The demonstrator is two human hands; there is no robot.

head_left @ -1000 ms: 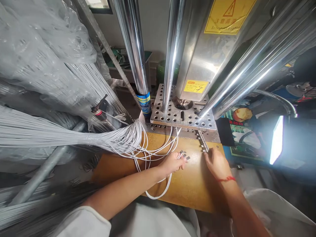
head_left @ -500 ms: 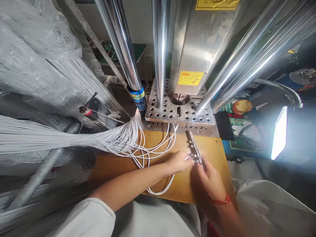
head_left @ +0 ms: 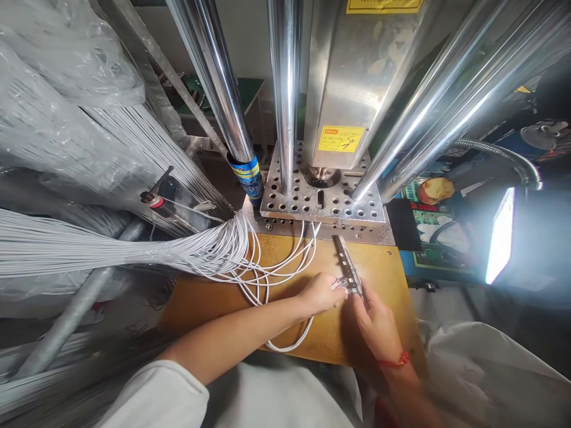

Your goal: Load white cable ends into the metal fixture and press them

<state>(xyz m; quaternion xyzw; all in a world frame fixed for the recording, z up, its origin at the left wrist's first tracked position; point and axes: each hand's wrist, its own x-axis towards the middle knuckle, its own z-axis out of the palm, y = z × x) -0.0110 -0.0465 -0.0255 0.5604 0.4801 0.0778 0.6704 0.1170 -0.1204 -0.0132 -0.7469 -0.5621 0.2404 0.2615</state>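
My left hand (head_left: 320, 293) pinches the metal-tipped ends of several white cables (head_left: 267, 274) over the brown work board (head_left: 392, 279). Its fingertips press against a narrow metal strip fixture (head_left: 346, 263) that lies slantwise on the board. My right hand (head_left: 377, 324), with a red string at the wrist, grips the near end of that strip. The cables loop back left into a thick grey-white bundle (head_left: 111, 252).
A press stands behind the board with a perforated steel plate (head_left: 322, 205), chrome columns (head_left: 285, 89) and a yellow warning label (head_left: 340, 138). A blue spray can (head_left: 248, 178) stands by the left column. Plastic-wrapped cable bundles (head_left: 66, 89) fill the left. A bright lamp (head_left: 502, 235) glares at right.
My right hand drew the metal strip away from the press toward me and left. My left hand brought the cable ends to the strip. Since half a second ago both hands barely shifted.
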